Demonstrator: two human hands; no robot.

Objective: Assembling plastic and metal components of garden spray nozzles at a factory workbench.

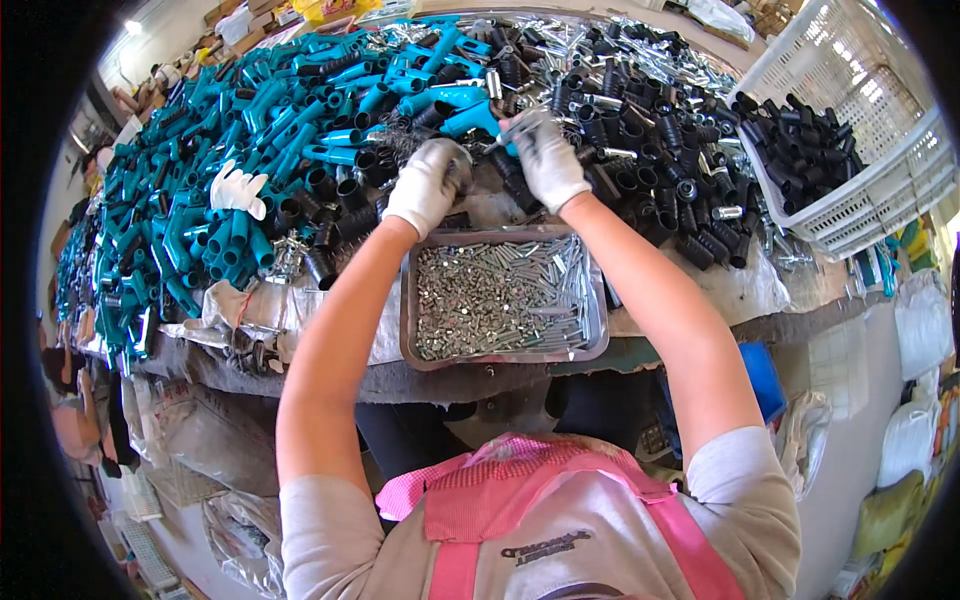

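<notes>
Both my hands wear white gloves with greyed fingers and meet over the heaped parts. My left hand [428,188] is closed, its curled fingers blurred around something dark that I cannot make out. Just to its right, my right hand [550,168] has its fingers bent together, smeared by motion; what they grip is unclear. A teal plastic handle [470,119] lies by the right fingertips, beyond both hands. Below the wrists sits a grey tray [408,335] of small metal pins and screws [490,300]. Black ribbed sleeves [640,150] lie to the right of my right hand.
A large heap of teal handles [270,120] covers the left of the table, with a loose white glove [238,190] on it. Shiny metal parts [680,68] lie at the back. A white plastic crate [860,215] with black sleeves stands tilted at the right.
</notes>
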